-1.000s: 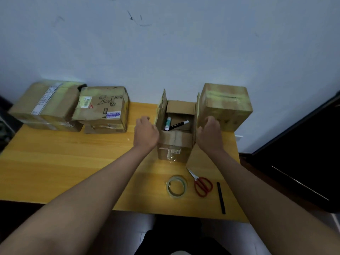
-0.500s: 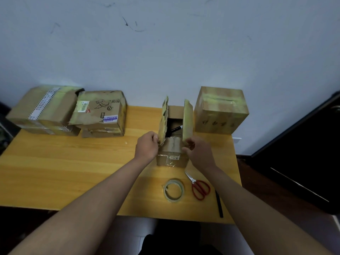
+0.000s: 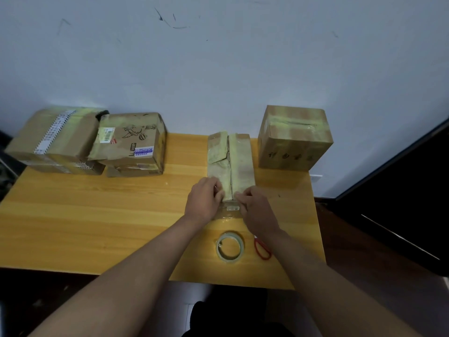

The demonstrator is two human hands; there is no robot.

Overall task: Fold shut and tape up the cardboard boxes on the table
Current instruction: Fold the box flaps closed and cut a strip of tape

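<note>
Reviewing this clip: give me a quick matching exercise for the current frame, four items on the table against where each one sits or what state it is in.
Things:
1. narrow box
2. tape roll
3. square taped box
4. red scissors

Places or states:
A. by the wall at the table's right end
B. flaps folded down, both hands at its near end
C. mostly hidden under the right forearm
D. flat on the table, nearer the person than the narrow box

Pairs: 1-B, 2-D, 3-A, 4-C

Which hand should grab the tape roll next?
Probably the right hand. The tape roll lies just beneath that wrist, nearer than the left hand, which could keep pressing the box flaps shut.
</note>
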